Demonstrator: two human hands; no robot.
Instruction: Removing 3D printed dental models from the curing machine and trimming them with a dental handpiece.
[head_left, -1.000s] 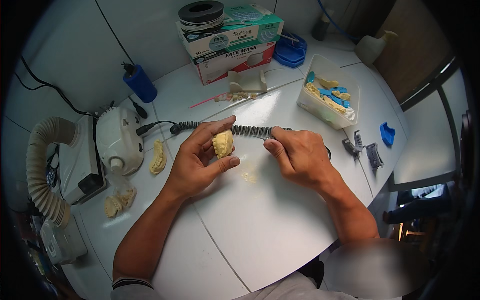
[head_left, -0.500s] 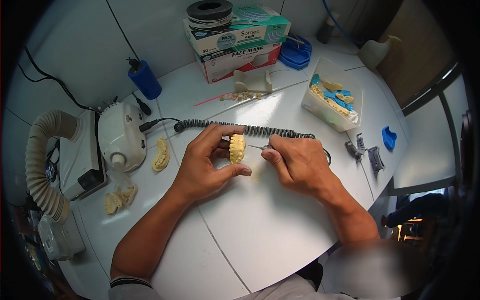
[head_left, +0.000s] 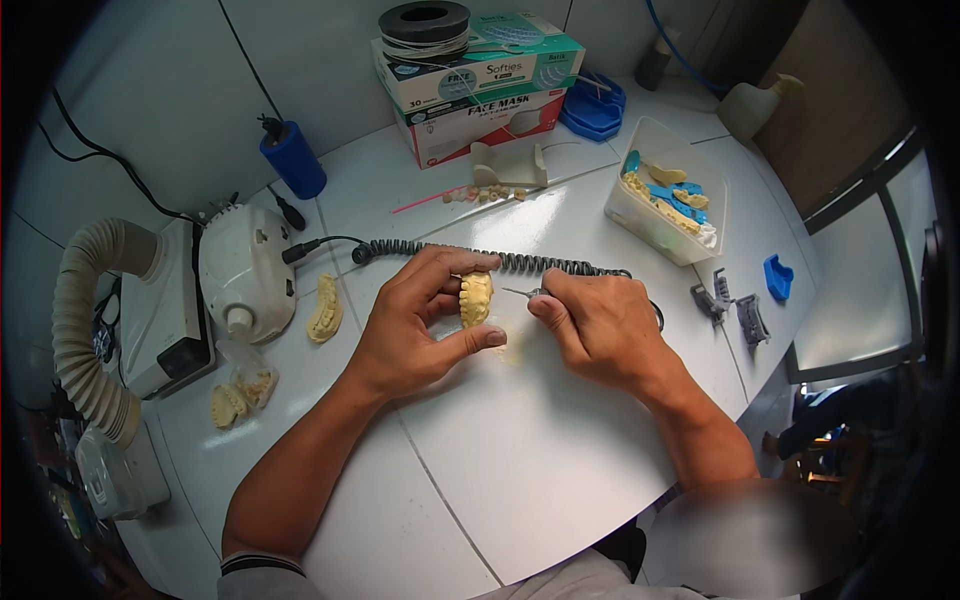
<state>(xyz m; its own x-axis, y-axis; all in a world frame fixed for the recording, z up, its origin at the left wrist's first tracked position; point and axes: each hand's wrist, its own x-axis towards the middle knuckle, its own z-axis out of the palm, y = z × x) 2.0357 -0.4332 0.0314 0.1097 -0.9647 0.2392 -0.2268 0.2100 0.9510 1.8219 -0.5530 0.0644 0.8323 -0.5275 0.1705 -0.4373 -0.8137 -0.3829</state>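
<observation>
A yellow plaster dental cast [head_left: 476, 300] is held upright in my left hand [head_left: 400, 325], thumb at its lower end and fingers along its upper end. My right hand [head_left: 610, 325] is closed around a rotary handpiece [head_left: 538, 294]; most of its body is hidden in the fist. Its thin metal bur points left at the cast, with a small gap between tip and plaster. A dark coiled cord [head_left: 450, 252] runs behind both hands, from the white motor unit [head_left: 245, 270] at the left toward the right hand. Pale yellow dust lies on the table below the cast.
Left of my hands lie another cast [head_left: 325, 310] and a bagged one [head_left: 253, 383], near a ribbed suction hose [head_left: 80, 330]. Mask boxes [head_left: 480, 120] stand at the back. A plastic tub [head_left: 625, 210] of casts and grey articulator pieces [head_left: 752, 318] are at the right.
The cast has turned slightly in my left hand. The bur's tip stands a little farther from it than before. Both hands keep their grips.
</observation>
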